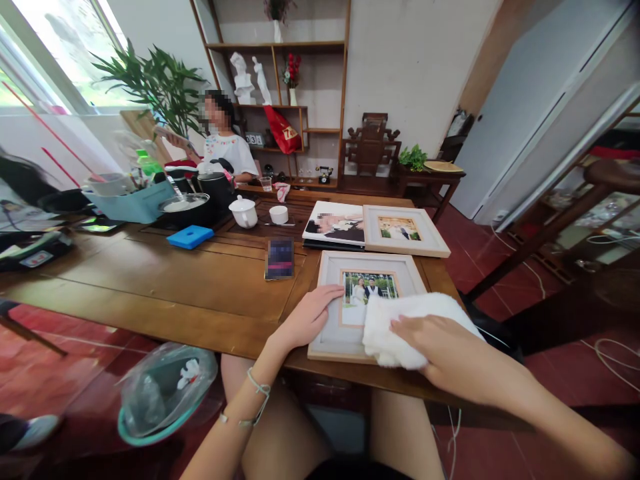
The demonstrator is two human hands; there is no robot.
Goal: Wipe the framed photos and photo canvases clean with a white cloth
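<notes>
A framed wedding photo (350, 273) lies flat at the near edge of the wooden table (165, 280). My left hand (307, 317) rests on the frame's left side, fingers stretched flat and open. My right hand (435, 350) presses flat on a folded white cloth (400, 313) that covers the frame's lower right part. The cloth hides that corner of the frame.
Beyond lie a second framed photo (405, 230), a photo print (336, 223) and a phone (280, 259). Teapot (243, 212), cup (279, 214), blue box (191, 236) and kettle stand further back. A person (225, 143) sits at the far side. A lined bin (163, 393) stands lower left.
</notes>
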